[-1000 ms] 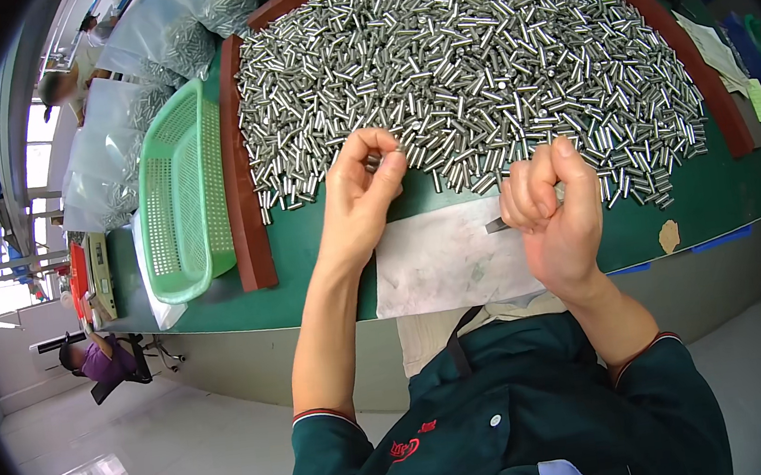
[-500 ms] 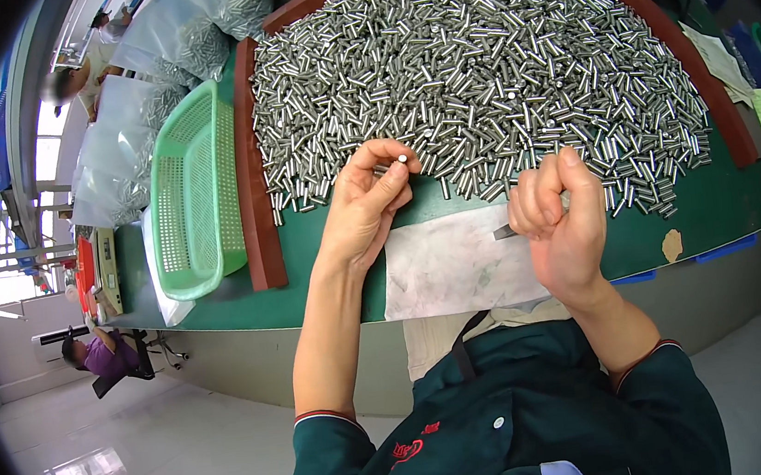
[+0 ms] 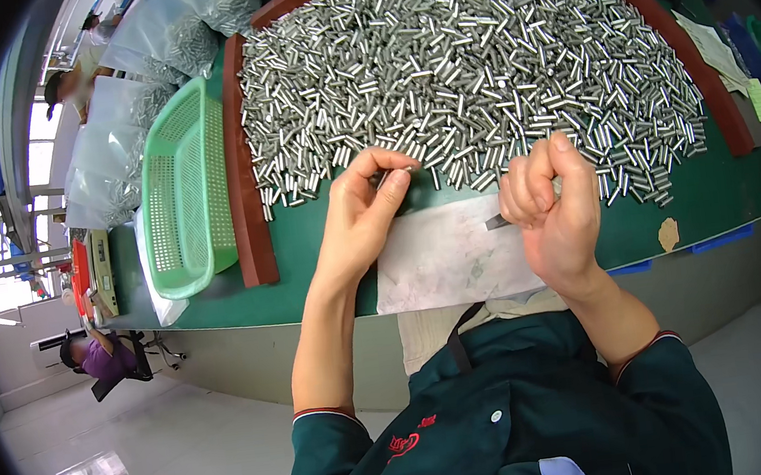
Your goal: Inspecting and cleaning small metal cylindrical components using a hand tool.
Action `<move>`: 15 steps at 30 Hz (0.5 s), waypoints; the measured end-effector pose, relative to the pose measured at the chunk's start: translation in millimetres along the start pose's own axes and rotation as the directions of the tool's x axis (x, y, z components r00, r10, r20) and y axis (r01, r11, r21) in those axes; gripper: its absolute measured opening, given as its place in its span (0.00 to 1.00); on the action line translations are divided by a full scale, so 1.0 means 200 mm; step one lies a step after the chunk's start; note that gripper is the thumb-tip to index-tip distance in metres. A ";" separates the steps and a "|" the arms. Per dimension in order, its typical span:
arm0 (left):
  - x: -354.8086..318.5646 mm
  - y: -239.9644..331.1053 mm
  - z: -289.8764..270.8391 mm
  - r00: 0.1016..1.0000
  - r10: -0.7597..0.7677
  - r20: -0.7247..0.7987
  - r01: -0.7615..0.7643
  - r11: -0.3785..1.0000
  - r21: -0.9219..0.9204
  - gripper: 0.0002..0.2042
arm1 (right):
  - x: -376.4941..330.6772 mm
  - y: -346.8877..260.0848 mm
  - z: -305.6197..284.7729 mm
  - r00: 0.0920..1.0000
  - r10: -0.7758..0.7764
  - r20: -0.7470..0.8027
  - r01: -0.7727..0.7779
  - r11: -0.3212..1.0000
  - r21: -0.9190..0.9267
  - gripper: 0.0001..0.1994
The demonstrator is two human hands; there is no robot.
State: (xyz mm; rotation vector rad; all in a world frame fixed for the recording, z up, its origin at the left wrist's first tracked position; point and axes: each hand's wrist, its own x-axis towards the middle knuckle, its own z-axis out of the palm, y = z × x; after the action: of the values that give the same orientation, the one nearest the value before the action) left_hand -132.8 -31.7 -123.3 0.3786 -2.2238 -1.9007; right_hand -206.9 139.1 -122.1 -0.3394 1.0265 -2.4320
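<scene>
Your left hand (image 3: 359,210) tilted its pinched metal pin (image 3: 409,170); gentle rolling suited. Your fisted right hand (image 3: 552,210) gripped a flat-tipped tool (image 3: 496,223).

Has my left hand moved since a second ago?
Yes, slightly: judged against the pale cloth, your left hand has come toward you, its fingertips now closer to the cloth's far edge.

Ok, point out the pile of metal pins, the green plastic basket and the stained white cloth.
Pile of metal pins (image 3: 466,80): head view, middle of the heap.
Green plastic basket (image 3: 184,188): head view, bare inside surface.
Stained white cloth (image 3: 448,258): head view, middle.
</scene>
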 end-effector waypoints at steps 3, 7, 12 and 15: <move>-0.12 0.04 0.08 0.995 0.098 0.024 -0.100 0.914 0.394 0.02 | -0.01 0.00 0.00 1.000 0.022 -0.012 -0.023 0.997 -0.068 0.22; -0.19 0.04 0.19 0.979 0.170 0.109 -0.202 0.813 0.547 0.05 | 0.00 0.00 0.01 1.000 0.026 -0.006 -0.026 0.995 -0.092 0.23; -0.20 0.03 0.23 0.979 0.187 0.077 -0.192 0.746 0.638 0.07 | 0.01 -0.02 0.01 1.000 0.025 0.002 -0.025 1.000 0.014 0.23; -0.21 0.01 0.24 0.971 0.233 0.054 -0.212 0.736 0.642 0.06 | 0.00 -0.02 0.02 1.000 0.020 -0.018 -0.019 0.998 0.054 0.23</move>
State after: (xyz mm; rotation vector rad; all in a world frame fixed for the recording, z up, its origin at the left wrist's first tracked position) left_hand -108.3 26.4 -127.7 0.2082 -2.7055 -0.9480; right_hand -207.0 138.1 -116.4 -0.2876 0.9654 -2.4443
